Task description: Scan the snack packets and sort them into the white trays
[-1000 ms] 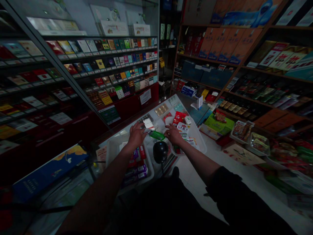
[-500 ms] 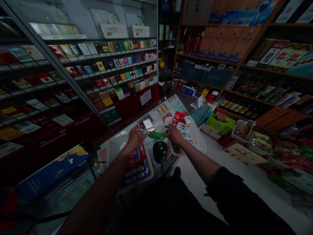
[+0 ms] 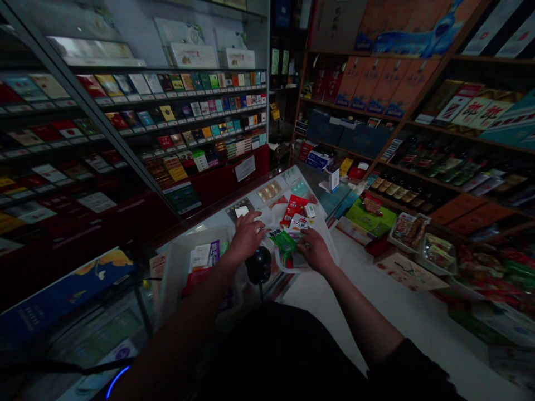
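From your head camera: your left hand (image 3: 247, 236) is half open, palm down, fingers spread over the glass counter (image 3: 209, 221), gripping nothing that shows, just beside a small white card (image 3: 241, 211). Your right hand (image 3: 316, 250) sits low at the edge of a white plastic bag (image 3: 324, 236), its fingers buried in the pile, so I can't tell whether it's closed on anything. A green packet (image 3: 283, 240) lies on the bag between your hands, near a red packet (image 3: 295, 210). Watch that black scanner dome (image 3: 259, 265) right by your left wrist (image 3: 228, 262): a careless sweep could knock it. The pile sits loose, so snagging the bag could spill packets, and the clear tray of cigarette packs (image 3: 188, 267) lies close under that same arm.
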Demonstrator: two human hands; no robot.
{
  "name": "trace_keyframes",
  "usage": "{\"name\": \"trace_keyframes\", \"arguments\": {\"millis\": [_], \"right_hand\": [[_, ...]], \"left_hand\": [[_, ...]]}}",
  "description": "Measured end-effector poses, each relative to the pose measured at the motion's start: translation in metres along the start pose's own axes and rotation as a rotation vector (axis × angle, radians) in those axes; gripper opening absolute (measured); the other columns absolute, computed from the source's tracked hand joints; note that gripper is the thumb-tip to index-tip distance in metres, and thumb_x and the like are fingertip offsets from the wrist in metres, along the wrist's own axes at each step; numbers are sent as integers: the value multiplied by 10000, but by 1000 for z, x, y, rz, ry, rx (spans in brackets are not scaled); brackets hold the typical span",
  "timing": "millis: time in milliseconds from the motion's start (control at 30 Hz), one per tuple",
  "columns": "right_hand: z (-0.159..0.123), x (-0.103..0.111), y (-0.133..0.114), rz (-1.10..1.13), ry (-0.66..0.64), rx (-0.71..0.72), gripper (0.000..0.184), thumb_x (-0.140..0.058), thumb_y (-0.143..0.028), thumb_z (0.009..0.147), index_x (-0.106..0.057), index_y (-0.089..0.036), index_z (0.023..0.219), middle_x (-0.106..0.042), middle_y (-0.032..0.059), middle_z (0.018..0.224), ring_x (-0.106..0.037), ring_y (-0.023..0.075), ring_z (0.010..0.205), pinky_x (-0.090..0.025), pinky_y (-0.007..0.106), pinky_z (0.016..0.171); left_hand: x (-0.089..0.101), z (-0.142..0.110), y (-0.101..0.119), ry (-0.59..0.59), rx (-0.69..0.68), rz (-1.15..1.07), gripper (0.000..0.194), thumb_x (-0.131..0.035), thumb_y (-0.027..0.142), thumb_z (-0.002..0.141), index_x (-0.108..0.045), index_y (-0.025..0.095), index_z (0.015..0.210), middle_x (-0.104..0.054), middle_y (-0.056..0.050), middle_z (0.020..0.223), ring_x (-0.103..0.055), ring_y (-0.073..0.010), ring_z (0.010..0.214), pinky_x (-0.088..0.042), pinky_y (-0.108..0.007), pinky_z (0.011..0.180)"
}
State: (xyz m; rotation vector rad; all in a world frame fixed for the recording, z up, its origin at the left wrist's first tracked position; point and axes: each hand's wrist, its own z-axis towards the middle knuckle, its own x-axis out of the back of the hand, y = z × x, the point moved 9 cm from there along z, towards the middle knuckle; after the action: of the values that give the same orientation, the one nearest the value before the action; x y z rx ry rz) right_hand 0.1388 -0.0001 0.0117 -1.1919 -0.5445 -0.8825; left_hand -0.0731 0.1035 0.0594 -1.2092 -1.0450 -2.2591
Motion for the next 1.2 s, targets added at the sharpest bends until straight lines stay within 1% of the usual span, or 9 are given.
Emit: {"name": "trace_keyframes", "arguments": {"millis": [200, 333, 500, 633, 700, 767, 867, 967, 1200], "right_hand": [[-51, 17, 19, 35, 37, -53, 124, -630, -190, 881, -706, -247, 803, -688, 111, 1294, -564, 304, 1322, -408, 556, 1188], [-66, 35, 58, -9, 101, -163, 115, -628, -218, 894, -706, -228, 810, -667, 149, 1341, -505, 344, 1391, -417, 598, 1171], [-72, 52, 105, -41, 144, -246, 112, -645, -220, 879, -711, -231, 789, -679, 150, 1315, -518, 354, 1378, -414, 619, 1166], [-76, 49, 123, -40, 102, -261, 102, -653, -184, 849, -709, -229, 777, -680, 158, 1304, -535, 353, 1361, -421, 602, 1165], [-79, 47, 130, -24, 83, -269, 95, -645, -187, 859, -723, -226, 821, -669, 167, 1315, -539, 351, 1356, -431, 588, 1161], [-82, 47, 136, 2, 65, -279, 105, -638, -197, 870, -738, -220, 893, -654, 176, 1334, -534, 347, 1360, -435, 577, 1161], [-86, 48, 142, 30, 28, -269, 158, -624, -215, 885, -738, -192, 991, -623, 182, 1378, -513, 337, 1381, -427, 563, 1168], [-90, 51, 145, 38, -8, -223, 197, -603, -241, 908, -729, -172, 1043, -601, 178, 1415, -498, 331, 1396, -419, 563, 1172], [-96, 57, 145, 39, -63, -123, 260, -582, -353, 949, -726, -171, 1067, -587, 183, 1431, -485, 348, 1400, -430, 582, 1153]], "left_hand": [[-47, 27, 49, -126, -9, 15, 144, -610, 261, 915, -752, 249, 934, -585, -78, 1473, -447, -317, 1441, -273, -576, 1232], [-76, 43, 75, -156, 25, -3, 172, -602, 265, 914, -762, 251, 975, -584, -86, 1470, -429, -341, 1452, -251, -610, 1232], [-112, 61, 95, -191, 40, 11, 153, -626, 298, 908, -769, 257, 942, -622, -90, 1413, -469, -330, 1409, -278, -605, 1217], [-136, 72, 103, -200, 76, 29, 121, -669, 296, 880, -766, 239, 924, -608, -99, 1445, -482, -337, 1405, -290, -595, 1216], [-143, 73, 105, -202, 109, 25, 146, -664, 290, 881, -765, 219, 959, -589, -114, 1469, -475, -354, 1412, -290, -605, 1212], [-142, 68, 105, -182, 130, 16, 180, -640, 280, 895, -757, 210, 1013, -576, -121, 1483, -467, -347, 1423, -284, -603, 1219], [-127, 46, 108, -100, 127, -16, 211, -600, 269, 926, -734, 226, 1083, -567, -106, 1486, -471, -303, 1425, -303, -572, 1227], [-104, 9, 110, 16, 142, -18, 258, -586, 266, 947, -698, 238, 1178, -554, -100, 1494, -463, -287, 1431, -336, -553, 1221], [-57, -90, 122, 199, 220, 12, 241, -583, 239, 971, -660, 239, 1199, -579, -112, 1458, -508, -284, 1399, -444, -550, 1158]]}}
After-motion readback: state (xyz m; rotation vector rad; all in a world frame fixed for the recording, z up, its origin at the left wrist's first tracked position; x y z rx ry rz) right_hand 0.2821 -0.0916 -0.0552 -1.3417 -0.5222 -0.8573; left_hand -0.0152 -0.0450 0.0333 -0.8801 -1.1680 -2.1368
